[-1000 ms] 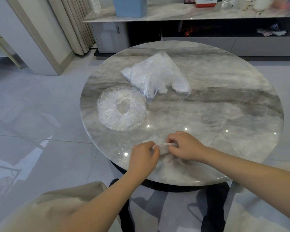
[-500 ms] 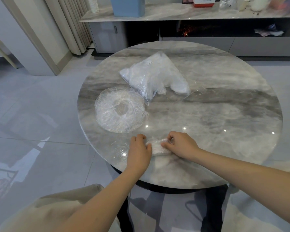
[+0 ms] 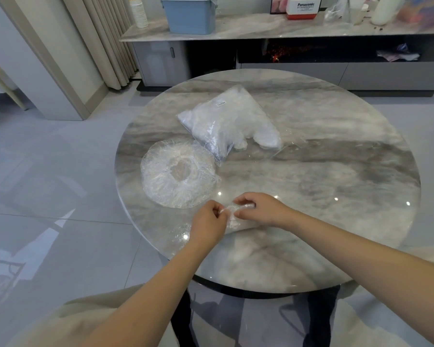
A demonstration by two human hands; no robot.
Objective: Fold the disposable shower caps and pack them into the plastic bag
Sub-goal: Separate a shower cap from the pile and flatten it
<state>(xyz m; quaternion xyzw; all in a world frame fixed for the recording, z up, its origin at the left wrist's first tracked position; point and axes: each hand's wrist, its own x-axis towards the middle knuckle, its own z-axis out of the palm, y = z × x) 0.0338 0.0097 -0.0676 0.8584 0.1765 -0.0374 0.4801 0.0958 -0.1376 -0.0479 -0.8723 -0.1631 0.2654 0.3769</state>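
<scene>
A folded cap (image 3: pixel 232 213), bunched small and clear, sits just above the near part of the round table (image 3: pixel 336 171), pinched between both hands. The left hand (image 3: pixel 207 225) grips its left end with curled fingers and thumb; the right hand (image 3: pixel 259 209) curls over its right end and grasps it. Just left and beyond lies a second cap (image 3: pixel 177 176), spread flat and round on the marble. Touching that cap's far right edge is the bag (image 3: pixel 227 123), clear plastic, lying flat and stuffed with white caps. Beyond the table stands a low cabinet (image 3: pixel 286 33) with a blue bin (image 3: pixel 189 13) on top.
</scene>
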